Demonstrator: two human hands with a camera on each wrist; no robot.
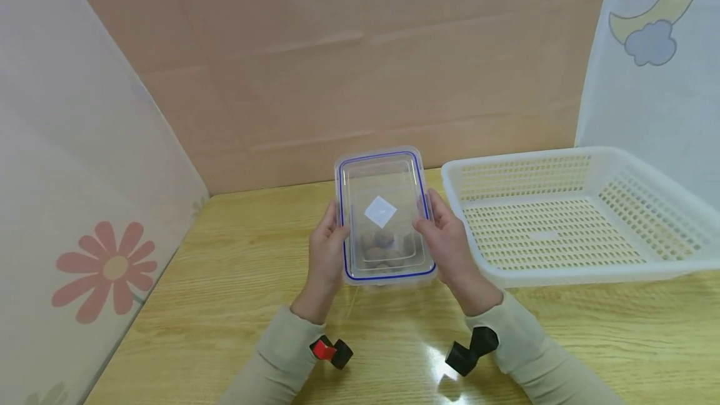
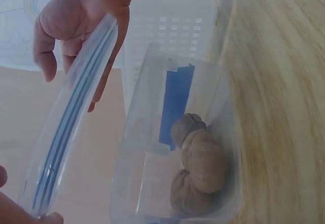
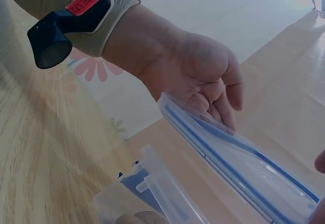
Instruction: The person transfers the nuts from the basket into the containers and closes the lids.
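A clear plastic lid (image 1: 384, 214) with a blue seal is held level between both hands, above the wooden table (image 1: 214, 311). My left hand (image 1: 328, 241) grips its left edge and my right hand (image 1: 445, 236) grips its right edge. Under the lid stands an open clear container (image 2: 177, 148) with several walnuts (image 2: 200, 163) in it, dimly visible through the lid in the head view. The left wrist view shows the right hand (image 2: 76, 21) curled on the lid's rim (image 2: 71, 117). In the right wrist view the left hand (image 3: 203, 76) holds the lid (image 3: 238, 158) above the container (image 3: 157, 193).
A white perforated plastic basket (image 1: 574, 217) stands on the table just right of my right hand. Cardboard panels wall the back and a flower-print sheet lines the left side. Bare tabletop lies to the left and in front.
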